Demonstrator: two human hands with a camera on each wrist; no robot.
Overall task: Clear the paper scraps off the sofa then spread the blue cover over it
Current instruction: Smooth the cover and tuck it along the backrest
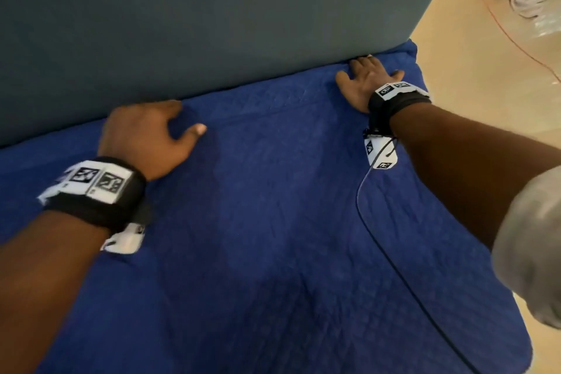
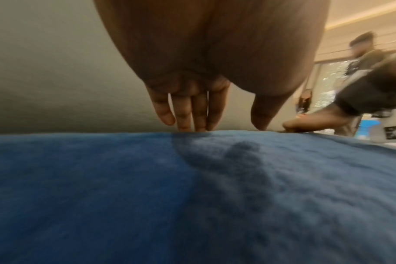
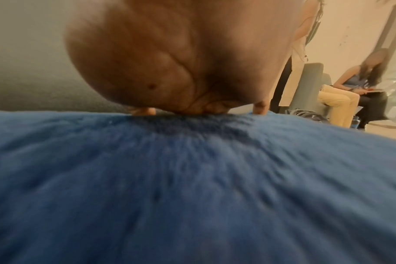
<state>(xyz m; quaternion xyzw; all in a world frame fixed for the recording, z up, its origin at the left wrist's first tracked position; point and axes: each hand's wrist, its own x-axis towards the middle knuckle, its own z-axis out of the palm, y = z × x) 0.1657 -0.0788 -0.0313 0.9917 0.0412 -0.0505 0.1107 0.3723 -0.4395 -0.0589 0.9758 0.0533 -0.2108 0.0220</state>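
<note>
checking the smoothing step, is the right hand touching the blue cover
Touching. The head view shows the right hand spread flat on the blue cover beside the sofa back; the right wrist view shows its palm pressed into the fabric.

We see that the blue cover (image 1: 273, 237) is soft, matt cloth with stitched lines. Up close it looks fuzzy. At 12 o'clock, the sofa back (image 1: 182, 24) is smooth, dull grey cloth. At 2 o'clock the floor (image 1: 485, 85) looks smooth and a little shiny. At 1 o'clock, clear plastic (image 1: 540, 15) looks crinkly and glossy.
</note>
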